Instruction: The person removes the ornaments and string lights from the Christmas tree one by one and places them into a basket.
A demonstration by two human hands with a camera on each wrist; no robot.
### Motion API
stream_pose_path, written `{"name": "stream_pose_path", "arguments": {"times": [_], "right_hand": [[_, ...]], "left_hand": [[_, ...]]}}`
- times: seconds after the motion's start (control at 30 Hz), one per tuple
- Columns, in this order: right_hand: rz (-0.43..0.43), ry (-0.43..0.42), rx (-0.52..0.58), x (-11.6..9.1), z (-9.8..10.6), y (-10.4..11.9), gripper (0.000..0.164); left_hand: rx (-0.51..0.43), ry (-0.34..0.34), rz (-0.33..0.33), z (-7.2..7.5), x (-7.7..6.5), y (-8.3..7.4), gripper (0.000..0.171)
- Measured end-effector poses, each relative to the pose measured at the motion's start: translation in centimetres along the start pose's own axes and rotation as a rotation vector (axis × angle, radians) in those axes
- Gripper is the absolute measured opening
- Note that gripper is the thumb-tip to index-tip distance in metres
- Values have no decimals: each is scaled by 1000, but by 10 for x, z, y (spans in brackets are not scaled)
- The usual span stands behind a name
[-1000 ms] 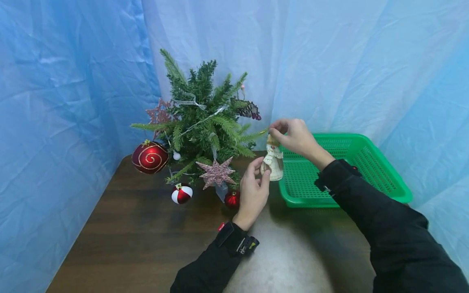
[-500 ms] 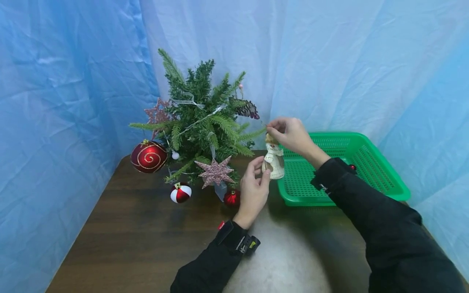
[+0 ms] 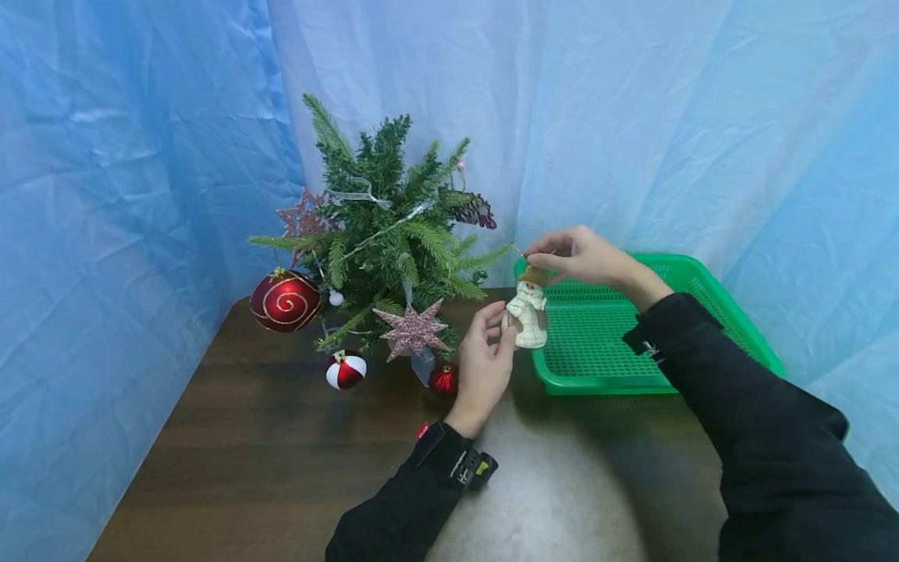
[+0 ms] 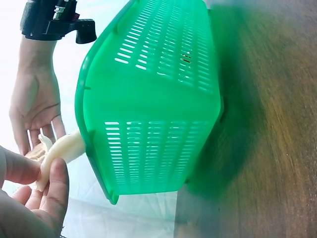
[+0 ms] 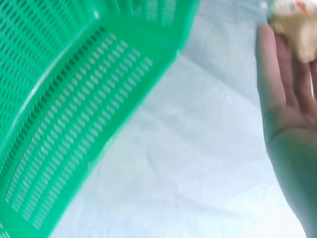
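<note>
A cream snowman ornament with a tan hat is held up between the tree and the basket. My left hand pinches its lower body between thumb and fingers, which the left wrist view shows close up. At the hat, my right hand holds on with thumb and fingertips. A thin gold hanging loop runs from the hat toward the tip of a tree branch. In the right wrist view the fingers lie along the tan hat.
The small Christmas tree carries a swirled red ball, a pink glitter star, a red-and-white ball and a pine cone. A green basket stands on the wooden table beneath my right arm.
My right hand has shifted a little right, and the snowman's hat now leans right and shows more. The left hand has stayed nearly still on the body.
</note>
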State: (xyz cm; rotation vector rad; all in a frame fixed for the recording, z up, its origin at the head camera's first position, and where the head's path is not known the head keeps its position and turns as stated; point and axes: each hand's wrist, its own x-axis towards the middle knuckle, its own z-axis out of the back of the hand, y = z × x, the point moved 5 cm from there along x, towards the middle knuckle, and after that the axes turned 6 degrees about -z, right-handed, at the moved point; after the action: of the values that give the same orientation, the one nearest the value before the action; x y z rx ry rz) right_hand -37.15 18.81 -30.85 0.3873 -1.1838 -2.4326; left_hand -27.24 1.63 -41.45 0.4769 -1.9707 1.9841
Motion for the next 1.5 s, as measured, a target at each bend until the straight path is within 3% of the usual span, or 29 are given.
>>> {"name": "stream_pose_path", "arguments": {"times": [0.13,0.27,0.47,0.67,0.9,1.1,1.2,1.37,1.5], "right_hand": [[-10,132,25,-9,7,-2,38],[-18,196,-4,-14,10,-4,33],[-95,231,-71,-17,11,-15,26],[-163,246,-13,-23,16,-20,30],[-175,229,7,-32,33,-24,31],[-227,208,-61,-36,45,-35,29],[-263,209,-97,-36,51,-46,30],[-334,228,-91,-40,57,-73,34],[-381,223,-92,-45,61,-98,37]], "left_hand": [[-11,0,4,-1,0,-1,41],[-33,20,-12,-3,0,-3,39],[33,93,-52,-10,-4,-2,36],[106,179,-39,-14,-8,-4,39],[151,265,-50,-17,-10,-7,44],[389,352,-152,-22,-15,-15,49],[497,408,-172,-25,-18,-17,57],[604,498,-183,-31,-26,-18,68],[679,534,-266,-34,-30,-18,65]]}}
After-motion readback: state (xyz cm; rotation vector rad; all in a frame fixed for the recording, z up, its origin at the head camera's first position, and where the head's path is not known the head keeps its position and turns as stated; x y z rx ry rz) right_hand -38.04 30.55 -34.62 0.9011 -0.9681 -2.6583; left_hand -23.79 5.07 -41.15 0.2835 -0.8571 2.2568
